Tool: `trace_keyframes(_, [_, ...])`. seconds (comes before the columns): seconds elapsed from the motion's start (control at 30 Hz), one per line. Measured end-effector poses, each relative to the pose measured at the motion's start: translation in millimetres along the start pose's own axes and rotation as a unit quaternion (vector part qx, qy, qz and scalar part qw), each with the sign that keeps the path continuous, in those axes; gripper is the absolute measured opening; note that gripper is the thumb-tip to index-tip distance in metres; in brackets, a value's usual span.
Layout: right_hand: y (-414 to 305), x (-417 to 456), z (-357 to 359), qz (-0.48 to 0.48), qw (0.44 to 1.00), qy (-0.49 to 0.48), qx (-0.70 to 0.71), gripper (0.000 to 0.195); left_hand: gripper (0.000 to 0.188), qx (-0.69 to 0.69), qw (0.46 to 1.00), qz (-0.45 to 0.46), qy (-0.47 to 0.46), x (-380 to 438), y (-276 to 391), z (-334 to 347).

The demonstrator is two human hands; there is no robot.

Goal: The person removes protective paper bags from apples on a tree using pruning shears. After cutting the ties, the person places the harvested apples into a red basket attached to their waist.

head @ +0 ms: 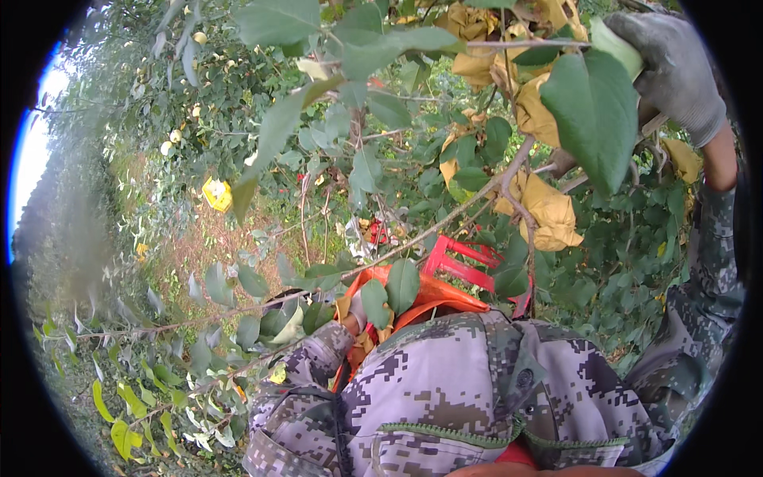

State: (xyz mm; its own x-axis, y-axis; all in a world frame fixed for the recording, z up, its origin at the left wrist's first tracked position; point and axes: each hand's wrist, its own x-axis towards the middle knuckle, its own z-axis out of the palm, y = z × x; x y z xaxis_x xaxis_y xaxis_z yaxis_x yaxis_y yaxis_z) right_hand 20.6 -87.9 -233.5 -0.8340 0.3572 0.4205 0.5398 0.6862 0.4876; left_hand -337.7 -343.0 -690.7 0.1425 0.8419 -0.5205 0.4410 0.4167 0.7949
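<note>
My right hand (673,68), in a grey knitted glove, is raised at the upper right among apple branches. Its fingers are curled, but leaves and the hand itself hide what lies inside them. Close by hang crumpled yellow-brown paper fruit bags (551,217) on a forked branch (506,176). My left hand (356,313) is low in front of my body, at the mouth of an orange bag (432,292). Leaves and my sleeve cover most of that hand. Pieces of yellow-brown paper (365,343) lie beside it in the bag.
A red plastic frame (459,262), perhaps a stool, stands beyond the orange bag. A long leafy branch (238,311) crosses in front of me. Farther off are a yellow crate (217,194) with pale contents, a whitish bag (360,238) with red things, and trees bearing pale fruit (175,136).
</note>
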Motion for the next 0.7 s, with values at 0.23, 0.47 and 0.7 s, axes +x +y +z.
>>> trace_keyframes(0.23, [8, -6, 5, 0.025, 0.999, 0.038, -0.005, 0.021, 0.032, 0.059, 0.998, 0.019, -0.023, 15, 6, 2])
trace_keyframes(0.47, [5, -11, 2, 0.042, 0.998, 0.018, -0.037, 0.016, 0.033, 0.105, 0.992, 0.013, -0.064, 35, 27, 0])
trace_keyframes(0.7, [6, -12, 7, 0.042, 0.998, 0.046, -0.026, 0.014, 0.035, 0.14, 0.984, -0.005, -0.111, 33, 47, -8])
